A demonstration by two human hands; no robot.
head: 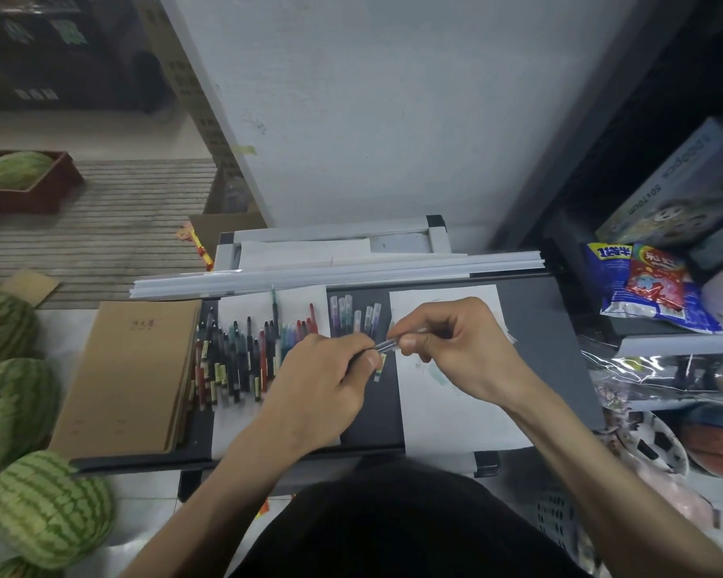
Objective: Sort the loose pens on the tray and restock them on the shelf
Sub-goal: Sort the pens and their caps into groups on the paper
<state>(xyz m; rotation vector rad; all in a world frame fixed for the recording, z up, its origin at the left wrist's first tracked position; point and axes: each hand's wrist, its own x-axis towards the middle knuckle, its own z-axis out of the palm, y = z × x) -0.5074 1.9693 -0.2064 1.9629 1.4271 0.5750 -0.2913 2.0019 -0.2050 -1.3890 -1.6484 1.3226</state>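
Mid-sort at the counter: your left hand (330,369) and right hand (456,348) meet over the dark tray (552,327), sharing one clear-barrelled pen (387,346). The left hand's fingers are curled and pinch one end. The right hand's thumb and forefinger pinch the other end, its remaining fingers loosely folded. Whether you are capping it or pulling it apart cannot be told.

This looks like the sorting step, with restocking not yet begun. The shelf (664,342), off to the right of your right hand, shows snack packets and boxes but no pens.

The next move likely calls for judging this pen's type and laying it with its match. That means either the clear-capped group (353,312) just beyond your hands or the crowded row of dark and red pens (234,360) to the left of your left hand. Set it down parallel to its neighbours so the groups stay apart.

By count, there is one pen in your hands and about six clear-capped pens beyond them. The row on the left holds perhaps two dozen, too tightly packed to count exactly. One labelled pen (378,369) lies just under your left fingertips. Two white paper sheets lie on the tray, one under the row (226,427) and one beneath your right hand (456,423). A stack of brown notebooks (130,369) sits further left, its number unclear.
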